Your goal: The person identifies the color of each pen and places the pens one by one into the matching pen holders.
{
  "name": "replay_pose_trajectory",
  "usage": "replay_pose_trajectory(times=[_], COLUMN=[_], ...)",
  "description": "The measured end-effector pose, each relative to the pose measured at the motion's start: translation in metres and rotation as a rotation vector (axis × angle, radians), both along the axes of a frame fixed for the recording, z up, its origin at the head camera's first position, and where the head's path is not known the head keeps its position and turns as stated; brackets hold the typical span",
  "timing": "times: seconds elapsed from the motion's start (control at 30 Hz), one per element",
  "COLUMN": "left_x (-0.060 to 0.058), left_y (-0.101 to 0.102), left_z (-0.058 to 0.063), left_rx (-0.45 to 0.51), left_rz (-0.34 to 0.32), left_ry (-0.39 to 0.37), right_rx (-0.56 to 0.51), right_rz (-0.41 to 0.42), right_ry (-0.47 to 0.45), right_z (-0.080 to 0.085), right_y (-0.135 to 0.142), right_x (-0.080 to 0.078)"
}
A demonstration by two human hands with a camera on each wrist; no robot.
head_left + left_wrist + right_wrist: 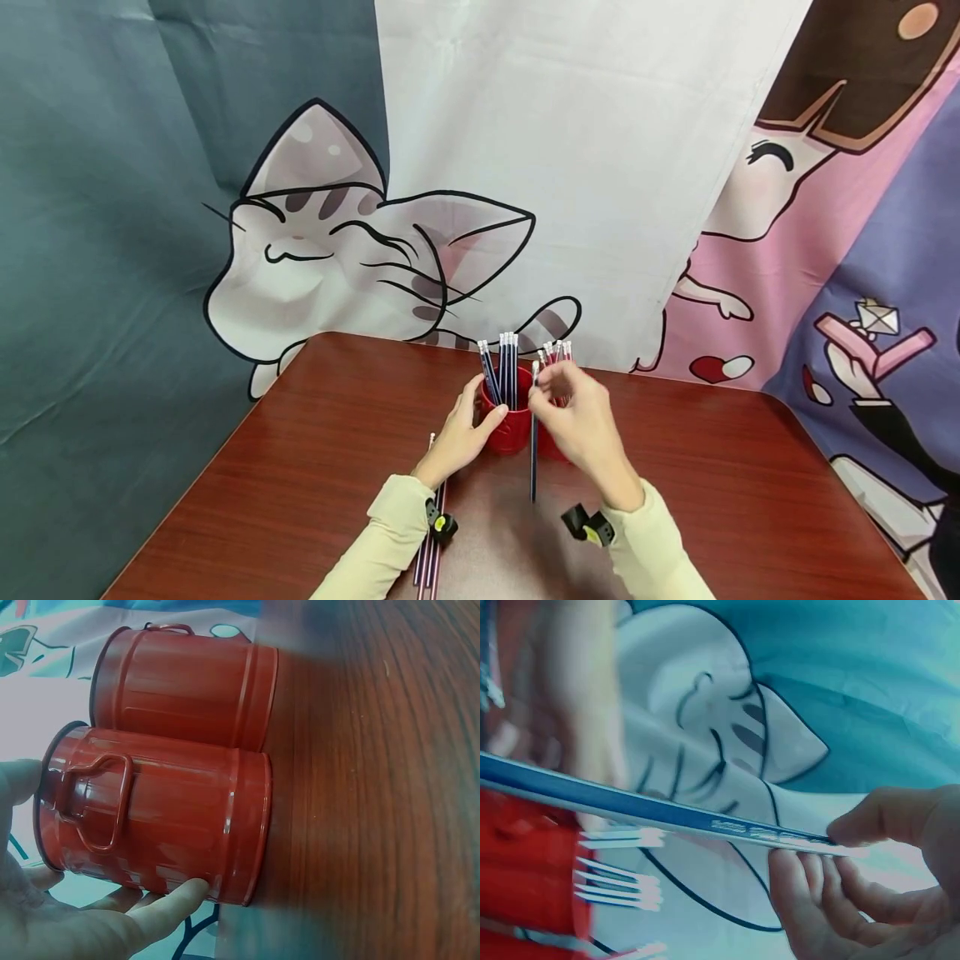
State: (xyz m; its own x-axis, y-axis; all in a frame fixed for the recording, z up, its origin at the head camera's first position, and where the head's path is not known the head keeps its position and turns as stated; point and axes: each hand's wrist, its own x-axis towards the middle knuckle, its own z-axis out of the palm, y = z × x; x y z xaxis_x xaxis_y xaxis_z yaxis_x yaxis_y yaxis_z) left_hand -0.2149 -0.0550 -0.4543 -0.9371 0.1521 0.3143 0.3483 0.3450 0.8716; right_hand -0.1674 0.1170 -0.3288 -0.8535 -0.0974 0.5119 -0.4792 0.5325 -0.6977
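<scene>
My left hand (459,432) grips the left red metal bucket (507,435), its thumb near the rim and its fingers at the side. Several dark blue pencils (509,367) stand in that bucket, white eraser ends up. My right hand (583,417) pinches one dark blue pencil (533,467) near its eraser end; it hangs upright in front of the buckets. In the right wrist view the pencil (630,804) crosses the frame, with lettering near the fingertips. A second red bucket (184,686) stands against the first, holding red pencils (567,352), partly hidden by the right hand.
Several loose pencils (427,567) lie on the brown wooden table (300,467), partly under the left forearm. A cloth with a cartoon cat (315,258) hangs behind the table's back edge. Both wrists carry small black cameras (442,527).
</scene>
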Motion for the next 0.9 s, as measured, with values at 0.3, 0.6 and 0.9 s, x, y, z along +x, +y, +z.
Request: replay_pose_trajectory(times=[0.3,0.6,0.9], left_x=[-0.001,-0.001,-0.003], left_y=[-0.001,0.001,0.0], left_z=[-0.002,-0.001,-0.003], left_rx=[-0.013,-0.003,-0.004], left_rz=[0.002,-0.007,0.005], left_ry=[-0.022,-0.01,-0.033], right_rx=[-0.096,-0.138,-0.1], right_rz=[-0.019,-0.038,-0.019], right_ry=[0.166,0.29,0.347], right_z=[0.04,0.051,0.024], right_y=[0.004,-0.008,-0.021], right_x=[-0.023,-0.041,-0.054])
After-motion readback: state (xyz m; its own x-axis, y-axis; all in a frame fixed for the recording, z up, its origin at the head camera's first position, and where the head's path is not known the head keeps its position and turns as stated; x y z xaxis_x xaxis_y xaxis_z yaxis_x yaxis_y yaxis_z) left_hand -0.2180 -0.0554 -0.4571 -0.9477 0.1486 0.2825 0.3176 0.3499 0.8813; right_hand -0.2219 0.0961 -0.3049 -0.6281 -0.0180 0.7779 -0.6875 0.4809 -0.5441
